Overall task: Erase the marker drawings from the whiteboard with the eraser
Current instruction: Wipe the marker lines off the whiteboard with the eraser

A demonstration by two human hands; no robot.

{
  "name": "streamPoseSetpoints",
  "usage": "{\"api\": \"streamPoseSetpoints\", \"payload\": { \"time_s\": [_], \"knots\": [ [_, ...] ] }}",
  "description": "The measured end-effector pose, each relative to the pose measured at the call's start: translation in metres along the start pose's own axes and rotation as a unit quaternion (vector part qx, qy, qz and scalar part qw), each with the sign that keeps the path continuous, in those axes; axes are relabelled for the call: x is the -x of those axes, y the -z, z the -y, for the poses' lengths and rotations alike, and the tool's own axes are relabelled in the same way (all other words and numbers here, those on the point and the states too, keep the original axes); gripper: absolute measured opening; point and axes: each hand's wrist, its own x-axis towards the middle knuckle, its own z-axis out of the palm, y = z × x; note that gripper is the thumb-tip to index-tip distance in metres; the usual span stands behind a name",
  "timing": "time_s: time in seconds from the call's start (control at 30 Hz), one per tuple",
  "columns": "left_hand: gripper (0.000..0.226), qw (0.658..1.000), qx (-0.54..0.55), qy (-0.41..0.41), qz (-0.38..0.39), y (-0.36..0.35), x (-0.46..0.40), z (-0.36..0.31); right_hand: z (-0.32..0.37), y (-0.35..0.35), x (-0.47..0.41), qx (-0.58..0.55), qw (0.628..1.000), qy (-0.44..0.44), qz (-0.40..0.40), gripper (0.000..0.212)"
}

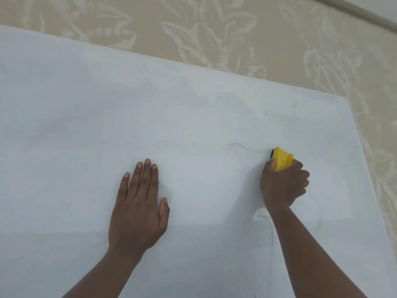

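Note:
A large whiteboard (107,108) lies flat and fills most of the view. My right hand (283,186) is closed around a yellow eraser (282,159) with a dark pad, pressed on the board at the right. A thin faint marker line (242,146) curves just left of the eraser. Another faint dark line (272,235) runs beside my right forearm. My left hand (137,207) rests flat on the board, fingers together, palm down, holding nothing.
The board lies on a beige cloth with a pale leaf pattern (236,35), visible beyond the far edge and along the right edge (365,160). A pale band (354,11) crosses the top right corner.

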Motion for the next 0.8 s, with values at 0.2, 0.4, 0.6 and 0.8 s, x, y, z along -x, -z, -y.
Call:
{"api": "streamPoseSetpoints", "payload": {
  "time_s": [0.2, 0.4, 0.6, 0.8],
  "knots": [
    [0.071, 1.000, 0.000, 0.002, -0.006, -0.003, 0.000, 0.001, 0.067, -0.005, 0.065, -0.040, 0.973, 0.225, 0.041, 0.057],
    [0.072, 1.000, 0.006, -0.001, -0.018, -0.002, 0.001, 0.001, 0.082, -0.005, 0.107, -0.057, 0.917, 0.389, 0.061, 0.058],
    [0.072, 1.000, 0.010, 0.007, -0.029, -0.005, 0.004, 0.001, 0.059, -0.009, 0.045, -0.016, 0.972, 0.229, 0.058, 0.059],
    [0.073, 1.000, 0.021, -0.010, -0.019, -0.003, 0.009, -0.002, -0.001, -0.001, -0.007, 0.020, 0.999, 0.045, 0.024, 0.056]
  ]
}}
